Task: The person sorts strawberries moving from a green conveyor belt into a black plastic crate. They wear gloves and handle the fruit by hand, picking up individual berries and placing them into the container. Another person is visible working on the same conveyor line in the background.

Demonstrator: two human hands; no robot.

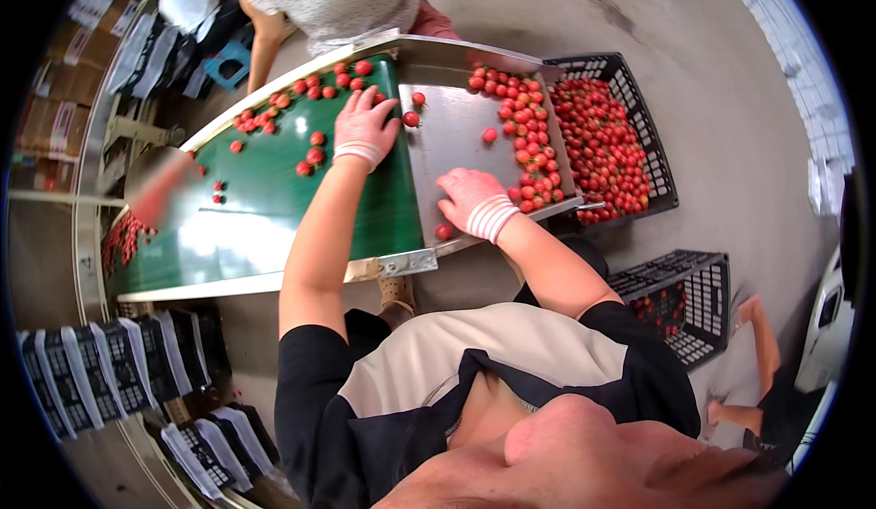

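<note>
My left hand [363, 124], in a light work glove with a striped cuff, is palm down over the end of a green conveyor belt [369, 214]. Its fingers are spread beside a cherry tomato [378, 99]; the palm side is hidden. Over the metal tray [438, 153] at the belt's end, my gloved right hand [473, 197] has its thumb apart from its fingers. A loose tomato [444, 232] lies just below that hand, and two more [411, 119] sit near the belt's edge. Many cherry tomatoes [527, 132] crowd the tray's right side.
A black plastic crate [650, 132] full of cherry tomatoes stands against the tray's right end. Another crate [715, 303] with some tomatoes is on the floor. Across the belt is a person [335, 2]. Lined black crates [102, 372] stand at lower left.
</note>
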